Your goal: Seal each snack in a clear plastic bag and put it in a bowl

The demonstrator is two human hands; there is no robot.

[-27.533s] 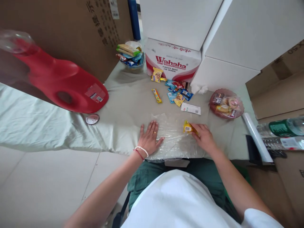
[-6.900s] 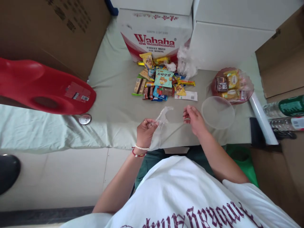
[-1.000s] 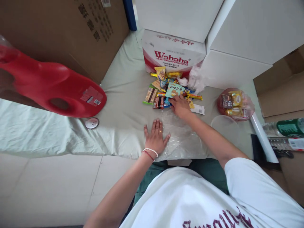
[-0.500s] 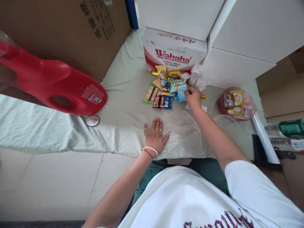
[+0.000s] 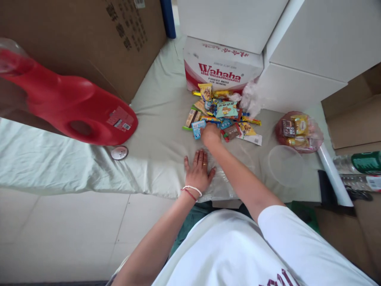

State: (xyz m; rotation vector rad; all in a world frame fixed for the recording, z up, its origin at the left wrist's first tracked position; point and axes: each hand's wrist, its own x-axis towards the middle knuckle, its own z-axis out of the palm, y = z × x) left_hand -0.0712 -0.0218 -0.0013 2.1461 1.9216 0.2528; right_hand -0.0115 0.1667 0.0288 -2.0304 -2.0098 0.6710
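My left hand [image 5: 199, 171] lies flat with fingers spread on the left edge of a clear plastic sheet [image 5: 235, 167] spread on the pale cloth-covered table [image 5: 154, 131]. My right hand [image 5: 210, 134] reaches across to the near left side of a pile of small snack packets [image 5: 222, 115]. Its fingers are curled over a small light-blue packet [image 5: 197, 128]; how firmly they grip it is hidden by the back of the hand.
A Wahaha carton [image 5: 222, 67] and white boxes [image 5: 300, 59] stand behind the pile. A wrapped red bowl of snacks [image 5: 297, 129], an empty clear bowl [image 5: 284, 165], a film roll [image 5: 333, 174], bottles [image 5: 361, 171] right; red jug [image 5: 68, 107], brown carton [image 5: 89, 35] left.
My right hand swept from the right side of the snack pile to its near left side, now at a light-blue packet. The left hand stayed flat on the plastic sheet.
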